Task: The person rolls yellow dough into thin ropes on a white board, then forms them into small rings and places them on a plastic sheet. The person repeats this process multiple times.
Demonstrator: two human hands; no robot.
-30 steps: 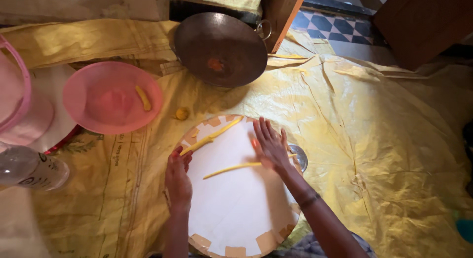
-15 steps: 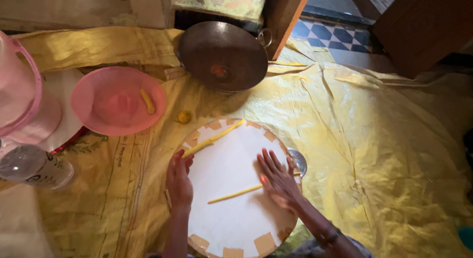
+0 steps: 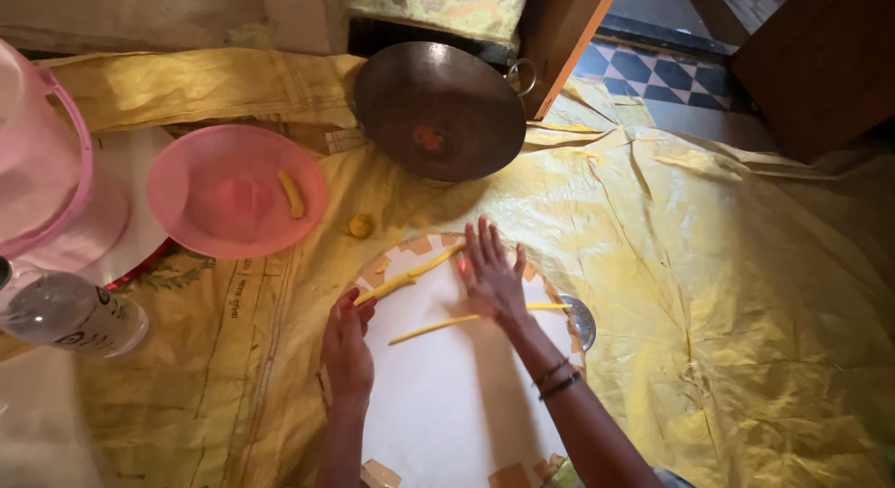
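A round white board (image 3: 457, 395) with taped edges lies on a yellow sheet. My right hand (image 3: 491, 274) is flat, fingers spread, pressing on a thin yellow dough rope (image 3: 438, 327) that runs across the board. A second dough rope (image 3: 410, 274) lies along the board's upper left rim. My left hand (image 3: 347, 348) rests on the board's left edge, fingertips near the end of that second rope. Neither hand grips anything.
A dark metal wok (image 3: 440, 109) sits at the top with an orange bit inside. A pink plate (image 3: 236, 190) holds a short dough piece (image 3: 292, 193). A small dough ball (image 3: 360, 226) lies on the yellow sheet (image 3: 727, 292). A pink jug (image 3: 47, 180) and a clear bottle (image 3: 70, 313) stand left.
My right hand slid down the board toward me, then back up away from me, rolling the dough rope under the palm. The left hand stayed on the board's left edge.
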